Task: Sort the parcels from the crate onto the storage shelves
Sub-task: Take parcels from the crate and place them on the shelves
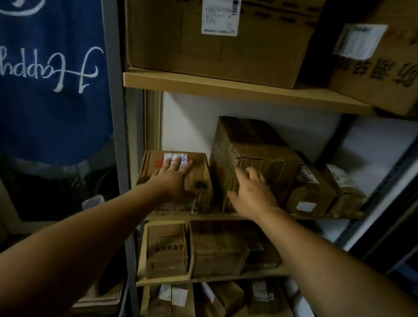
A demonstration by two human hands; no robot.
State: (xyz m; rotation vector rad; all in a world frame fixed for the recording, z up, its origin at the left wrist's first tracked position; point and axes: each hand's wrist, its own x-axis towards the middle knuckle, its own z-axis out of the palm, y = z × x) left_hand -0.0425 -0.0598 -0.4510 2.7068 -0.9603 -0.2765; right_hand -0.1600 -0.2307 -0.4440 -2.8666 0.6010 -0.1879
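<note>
— Left hand [173, 177]?
— Laid flat on top of the small parcel [175, 180] at the left end of the middle shelf [221, 216], fingers spread over its white label [179, 160]. Grip open, nothing clasped.
— And the right hand [251, 193]?
— Pressed against the front face of the taller taped parcel [253, 153] just beside the small one, fingers extended, palm on the cardboard. Grip open too, closed on nothing.
— Parcels touching?
— Side by side, seemingly in contact, the tall one to the right. Further right on the same shelf, two more small boxes [312, 190], close together.
— Above?
— Large carton [217, 26] with a long white shipping label on the upper shelf [246, 91], another printed carton [407, 59] at its right.
— Below?
— Lower shelves packed with brown boxes [217, 250], some labelled.
— Left of the rack?
— Blue cloth [43, 56] with white lettering, hanging beside the grey upright. Dim light throughout; crate not told apart with certainty.
</note>
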